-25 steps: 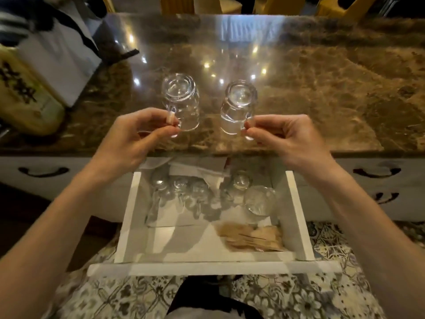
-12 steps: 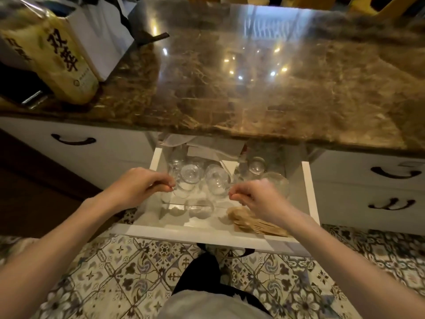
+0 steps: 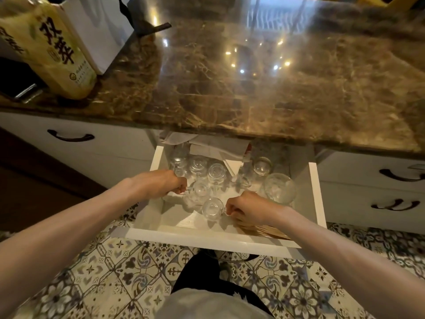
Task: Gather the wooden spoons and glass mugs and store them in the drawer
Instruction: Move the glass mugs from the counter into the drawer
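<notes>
The white drawer (image 3: 213, 241) stands pulled open below the marble counter. My left hand (image 3: 158, 183) pinches the handle of a clear glass mug (image 3: 199, 190) inside the drawer, bottom up. My right hand (image 3: 247, 207) grips the handle of a second upturned glass mug (image 3: 212, 208) nearer the drawer's front. Several more glass mugs (image 3: 207, 168) stand in a row at the back, with a larger glass bowl (image 3: 280, 188) on the right. Wooden spoons (image 3: 269, 233) lie at the front right, partly hidden under my right wrist.
The brown marble counter (image 3: 253, 88) overhangs the drawer's back. A yellow printed bag (image 3: 46, 47) and a white paper bag (image 3: 96, 26) stand at its left end. Shut drawers with dark handles (image 3: 70, 137) flank the open one. Patterned tile floor (image 3: 103, 272) lies below.
Both hands have carried the two mugs from the counter down into the drawer. Since half a second ago they have lowered them further, the right mug toward the front.
</notes>
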A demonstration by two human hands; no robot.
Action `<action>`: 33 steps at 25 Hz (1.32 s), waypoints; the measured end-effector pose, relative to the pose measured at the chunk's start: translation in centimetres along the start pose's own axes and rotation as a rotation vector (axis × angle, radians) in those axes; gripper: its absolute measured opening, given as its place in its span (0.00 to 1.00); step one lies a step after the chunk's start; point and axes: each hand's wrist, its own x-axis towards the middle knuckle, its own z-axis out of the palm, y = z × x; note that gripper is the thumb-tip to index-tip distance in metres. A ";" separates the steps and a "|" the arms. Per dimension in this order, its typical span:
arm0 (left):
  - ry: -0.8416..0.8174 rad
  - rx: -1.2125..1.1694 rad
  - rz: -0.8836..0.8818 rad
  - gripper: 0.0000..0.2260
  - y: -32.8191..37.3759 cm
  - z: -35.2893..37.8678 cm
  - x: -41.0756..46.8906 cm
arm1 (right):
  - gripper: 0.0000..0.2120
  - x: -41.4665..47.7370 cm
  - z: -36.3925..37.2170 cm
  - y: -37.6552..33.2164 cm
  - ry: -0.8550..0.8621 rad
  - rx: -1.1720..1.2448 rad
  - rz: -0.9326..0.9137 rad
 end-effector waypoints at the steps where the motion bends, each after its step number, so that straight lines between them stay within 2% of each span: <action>1: -0.020 0.038 0.014 0.12 0.1 -0.2 0.3 | 0.09 0.5 0.1 0.1 -0.018 -0.001 -0.023; 6: -0.077 0.127 0.038 0.11 -0.1 -0.7 1.3 | 0.08 2.6 0.8 0.2 -0.106 0.039 -0.073; 9: -0.101 0.292 0.045 0.10 -0.5 -0.7 1.7 | 0.08 3.3 1.3 0.4 -0.149 0.077 -0.050; 15: -0.161 0.453 -0.028 0.12 -0.3 -0.2 3.5 | 0.09 4.8 1.4 0.3 -0.137 0.132 -0.027; 20: -0.217 0.399 -0.133 0.12 0.1 -1.0 4.0 | 0.08 5.0 1.5 -0.3 -0.068 0.162 -0.014; 23: -0.210 0.387 -0.172 0.14 1.0 -2.3 3.5 | 0.14 4.0 0.8 -1.0 -0.057 0.125 0.035; 26: -0.115 0.309 -0.174 0.15 2.1 -4.5 2.0 | 0.22 1.8 -0.5 -2.3 0.020 0.094 0.159; 29: 0.045 -0.076 -0.030 0.15 3.1 -8.5 -0.1 | 0.18 -2.5 -1.6 -4.5 0.261 0.253 0.220; 31: 0.398 -0.361 0.086 0.14 3.2 -11.2 -0.6 | 0.11 -5.7 -1.9 -6.6 0.466 0.603 0.196; 33: 0.767 -0.473 0.074 0.14 2.6 -12.9 0.6 | 0.08 -8.5 -1.6 -9.0 0.607 1.043 0.137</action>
